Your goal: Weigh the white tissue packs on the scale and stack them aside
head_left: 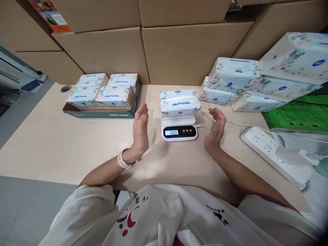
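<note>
A floral tissue pack (180, 103) rests on a white digital scale (179, 138), whose lit display reads about 100.0. To the left of the scale, my left hand (140, 129) is raised with its palm turned inward, fingers stretched and nothing held. On the other side, my right hand (215, 130) faces it, fingers slightly bent and apart from the pack. Both hands stand clear of the scale. Just left of my left hand, several similar tissue packs (114, 97) sit in a green open-topped box (107, 113).
More tissue packs (234, 73) are stacked at the back right, beside a green crate (294, 114). A white power strip (271, 150) lies on the right, with a cable (238, 123) running behind my right hand. Large cardboard boxes (189, 54) wall off the table's back edge.
</note>
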Motion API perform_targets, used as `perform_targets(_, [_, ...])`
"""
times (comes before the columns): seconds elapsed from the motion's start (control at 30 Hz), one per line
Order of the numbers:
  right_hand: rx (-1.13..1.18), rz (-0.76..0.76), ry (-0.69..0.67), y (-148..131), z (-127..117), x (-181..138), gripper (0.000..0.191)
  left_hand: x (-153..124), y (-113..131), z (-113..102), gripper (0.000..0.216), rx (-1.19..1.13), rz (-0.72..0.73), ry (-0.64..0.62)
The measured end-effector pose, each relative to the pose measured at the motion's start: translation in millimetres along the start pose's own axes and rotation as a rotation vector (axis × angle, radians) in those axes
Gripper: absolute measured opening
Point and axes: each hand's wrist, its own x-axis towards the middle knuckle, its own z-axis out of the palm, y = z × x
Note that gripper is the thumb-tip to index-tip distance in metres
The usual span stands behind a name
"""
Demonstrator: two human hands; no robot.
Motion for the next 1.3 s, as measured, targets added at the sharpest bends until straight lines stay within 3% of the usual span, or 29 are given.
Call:
perform_targets(0.53, [0.016,-0.039,-0.014,-1,0,0,0.056,-2,5,-1,0.066,-0.001,-0.01,-0.026])
perform_targets(0.87, [-0.022,0.008,-0.027,-5,0,1,0.064,-2,7,-2,0.063,0.009,-0.012,-0.028])
perform_targets(1.3, [0.061,-0.117,-0.011,13,0,2,0.055,-2,8,-1,0.066,-0.007,-0.035,-0.02])
